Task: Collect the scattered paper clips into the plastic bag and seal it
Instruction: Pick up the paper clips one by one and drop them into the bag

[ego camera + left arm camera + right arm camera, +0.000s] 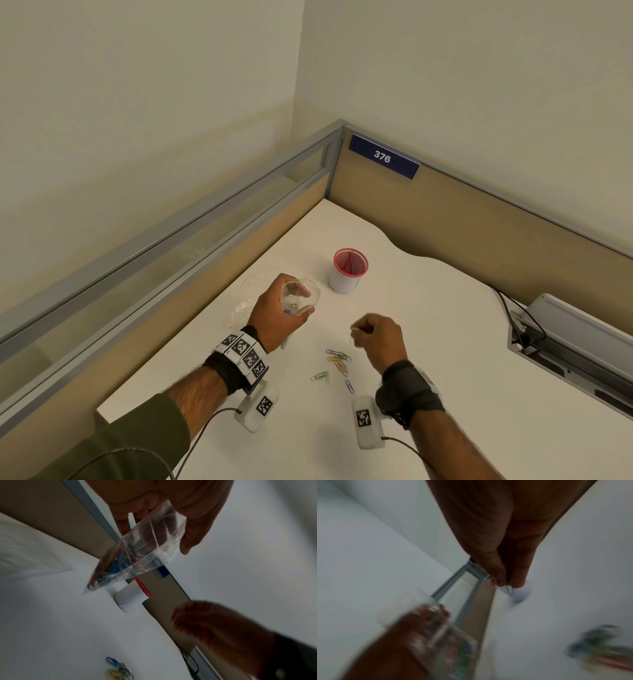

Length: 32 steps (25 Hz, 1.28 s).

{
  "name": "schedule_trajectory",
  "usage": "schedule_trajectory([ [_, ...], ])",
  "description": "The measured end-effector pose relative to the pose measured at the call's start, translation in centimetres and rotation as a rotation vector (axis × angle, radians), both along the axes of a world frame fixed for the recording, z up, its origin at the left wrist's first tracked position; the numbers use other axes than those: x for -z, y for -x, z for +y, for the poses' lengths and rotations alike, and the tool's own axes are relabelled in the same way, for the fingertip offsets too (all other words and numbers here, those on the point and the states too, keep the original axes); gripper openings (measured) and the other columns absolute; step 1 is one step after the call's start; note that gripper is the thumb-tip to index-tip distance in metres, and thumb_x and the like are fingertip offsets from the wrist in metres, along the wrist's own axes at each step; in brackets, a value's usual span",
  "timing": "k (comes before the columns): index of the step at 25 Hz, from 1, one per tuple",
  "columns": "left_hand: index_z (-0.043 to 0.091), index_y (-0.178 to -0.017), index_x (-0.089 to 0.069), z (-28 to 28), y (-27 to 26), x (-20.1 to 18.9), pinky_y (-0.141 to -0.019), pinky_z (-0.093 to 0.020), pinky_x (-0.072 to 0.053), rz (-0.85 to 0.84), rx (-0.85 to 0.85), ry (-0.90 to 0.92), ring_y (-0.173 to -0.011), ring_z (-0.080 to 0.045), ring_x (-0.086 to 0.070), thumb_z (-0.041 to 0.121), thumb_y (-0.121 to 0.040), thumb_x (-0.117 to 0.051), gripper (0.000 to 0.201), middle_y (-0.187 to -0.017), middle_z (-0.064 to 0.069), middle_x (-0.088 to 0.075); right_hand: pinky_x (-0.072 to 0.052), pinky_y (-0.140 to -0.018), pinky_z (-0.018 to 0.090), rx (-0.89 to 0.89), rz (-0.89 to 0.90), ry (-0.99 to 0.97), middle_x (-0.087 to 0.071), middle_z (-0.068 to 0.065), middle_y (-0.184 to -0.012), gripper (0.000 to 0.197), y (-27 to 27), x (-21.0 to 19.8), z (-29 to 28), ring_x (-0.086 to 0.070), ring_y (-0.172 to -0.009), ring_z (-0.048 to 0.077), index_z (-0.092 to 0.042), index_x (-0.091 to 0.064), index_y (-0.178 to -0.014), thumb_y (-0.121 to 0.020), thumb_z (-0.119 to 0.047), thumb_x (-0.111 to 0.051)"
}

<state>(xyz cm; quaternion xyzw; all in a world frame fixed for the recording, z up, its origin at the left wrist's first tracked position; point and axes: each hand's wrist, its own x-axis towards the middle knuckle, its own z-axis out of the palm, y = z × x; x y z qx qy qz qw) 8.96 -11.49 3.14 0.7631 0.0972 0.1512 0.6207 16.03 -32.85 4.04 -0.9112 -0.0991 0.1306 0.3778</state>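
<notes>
My left hand holds a small clear plastic bag above the white table, mouth up and open. In the left wrist view the plastic bag hangs from my fingers with several coloured paper clips inside. My right hand hovers to the right of the bag, above the table, and pinches silver paper clips between thumb and fingers. A loose cluster of coloured paper clips lies on the table between my wrists, and it also shows as paper clips low in the left wrist view.
A white cup with a red mesh rim stands behind the hands. Another clear bag lies flat left of my left hand. Partition walls close the table's back and left. A grey cable tray sits at the right edge.
</notes>
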Motion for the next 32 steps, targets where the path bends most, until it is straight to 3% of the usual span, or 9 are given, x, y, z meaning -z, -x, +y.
schedule_trajectory([
  [4, 0.018, -0.108, -0.054, -0.5, -0.4, 0.1, -0.091, -0.023, -0.052, 0.004, 0.026, -0.015, -0.108, -0.009, -0.063, 0.012, -0.078, -0.08, 0.04, -0.106, 0.003, -0.068, -0.055, -0.066, 0.013, -0.083, -0.139, -0.278, -0.07, -0.002, -0.075, 0.005, 0.6, -7.6, 3.6, -0.066, -0.066, 0.008, -0.014, -0.071, -0.085, -0.085, -0.01, -0.068],
  [6, 0.02, -0.109, -0.053, -0.7, -0.6, 0.1, -0.091, -0.021, -0.051, -0.002, 0.041, -0.03, -0.108, -0.009, -0.063, 0.015, -0.079, -0.08, 0.041, -0.106, 0.005, -0.068, -0.051, -0.065, 0.007, -0.152, -0.176, -0.291, -0.068, -0.007, -0.077, 0.007, 1.0, -9.8, 5.2, -0.065, -0.069, 0.006, -0.017, -0.07, -0.086, -0.086, -0.011, -0.068],
  [12, 0.023, -0.112, -0.051, -0.9, -0.5, -0.1, -0.083, -0.013, -0.051, -0.005, 0.042, -0.057, -0.103, -0.001, -0.063, 0.02, -0.078, -0.08, 0.044, -0.104, 0.012, -0.064, -0.056, -0.077, 0.022, -0.314, -0.224, -0.111, -0.069, -0.001, -0.094, 0.014, 1.9, -10.5, 7.2, -0.064, -0.083, 0.011, -0.015, -0.07, -0.098, -0.085, -0.022, -0.069],
  [16, 0.02, -0.109, -0.054, -1.0, -0.3, 0.3, -0.089, -0.02, -0.052, -0.01, 0.044, -0.04, -0.105, -0.007, -0.064, 0.017, -0.079, -0.079, 0.04, -0.104, 0.007, -0.068, -0.053, -0.072, 0.012, -0.22, -0.249, -0.221, -0.066, -0.006, -0.087, 0.012, 1.5, -10.8, 6.4, -0.065, -0.077, 0.008, -0.015, -0.07, -0.097, -0.088, -0.01, -0.063],
  [19, 0.019, -0.107, -0.054, -1.1, 0.0, 0.4, -0.092, -0.027, -0.053, -0.013, 0.035, -0.02, -0.106, -0.011, -0.064, 0.012, -0.077, -0.08, 0.04, -0.104, 0.003, -0.068, -0.054, -0.07, 0.012, -0.101, -0.245, -0.232, -0.065, -0.01, -0.084, 0.014, -0.4, -8.5, 4.4, -0.065, -0.073, 0.006, -0.013, -0.071, -0.097, -0.088, -0.007, -0.062],
  [22, 0.019, -0.105, -0.054, -0.8, 0.4, 0.4, -0.092, -0.028, -0.054, -0.002, 0.028, -0.006, -0.106, -0.01, -0.064, 0.01, -0.078, -0.08, 0.038, -0.104, 0.003, -0.068, -0.051, -0.089, 0.03, -0.15, -0.164, 0.16, -0.067, 0.002, -0.104, 0.018, -1.9, -2.3, 2.2, -0.064, -0.095, 0.02, -0.016, -0.07, -0.101, -0.087, -0.009, -0.061],
  [25, 0.018, -0.105, -0.054, -0.6, 0.5, 0.4, -0.09, -0.025, -0.054, 0.0, 0.027, 0.01, -0.106, -0.009, -0.064, 0.009, -0.078, -0.079, 0.038, -0.104, 0.003, -0.068, -0.04, -0.102, 0.031, -0.363, 0.005, 0.456, -0.052, 0.003, -0.128, 0.033, -0.5, 3.5, 0.8, -0.049, -0.12, 0.023, -0.019, -0.059, -0.122, -0.09, -0.011, -0.056],
  [28, 0.015, -0.107, -0.054, -0.4, 0.6, 0.2, -0.086, -0.021, -0.054, -0.003, 0.01, 0.015, -0.106, -0.009, -0.064, 0.007, -0.078, -0.079, 0.038, -0.104, 0.001, -0.068, -0.043, -0.102, 0.035, -0.515, -0.028, 0.534, -0.043, 0.003, -0.134, 0.039, 1.4, 6.6, 0.3, -0.043, -0.122, 0.025, -0.021, -0.051, -0.13, -0.093, -0.012, -0.049],
  [32, 0.015, -0.106, -0.054, 0.0, 0.5, 0.2, -0.086, -0.018, -0.053, -0.005, -0.003, 0.036, -0.107, -0.01, -0.064, 0.005, -0.078, -0.079, 0.038, -0.105, 0.001, -0.069, -0.042, -0.099, 0.028, -0.56, -0.041, 0.492, -0.047, 0.002, -0.126, 0.041, 2.4, 7.3, -0.9, -0.046, -0.118, 0.024, -0.019, -0.058, -0.122, -0.087, 0.0, -0.046],
])
